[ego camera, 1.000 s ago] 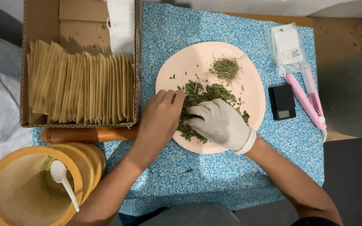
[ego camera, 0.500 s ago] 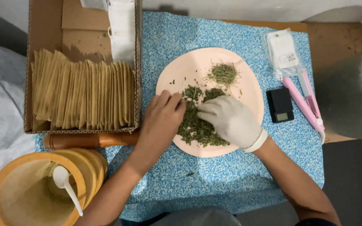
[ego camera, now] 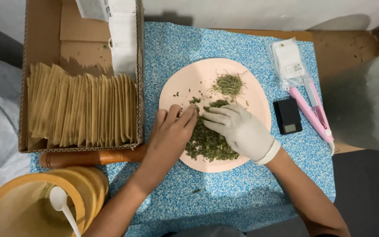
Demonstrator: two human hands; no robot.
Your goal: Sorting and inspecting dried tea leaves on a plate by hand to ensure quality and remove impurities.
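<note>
I read this as a small home packing corner: a table [ego camera: 352, 44] under a blue speckled cloth [ego camera: 242, 188], a cardboard box [ego camera: 40, 39] of brown paper sachets [ego camera: 80, 109], a pocket scale [ego camera: 287, 116], a pink sealer [ego camera: 312, 109] and a wooden mortar [ego camera: 23, 210].

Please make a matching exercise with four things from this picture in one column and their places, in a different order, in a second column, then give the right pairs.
Things:
1. small black scale
2. white spoon
3. brown paper envelopes
4. chopped green herbs

Places:
A. in the cardboard box
B. on the pink plate
C. on the blue cloth, right of the plate
D. in the wooden bowl

Pairs: 1-C, 2-D, 3-A, 4-B
</note>
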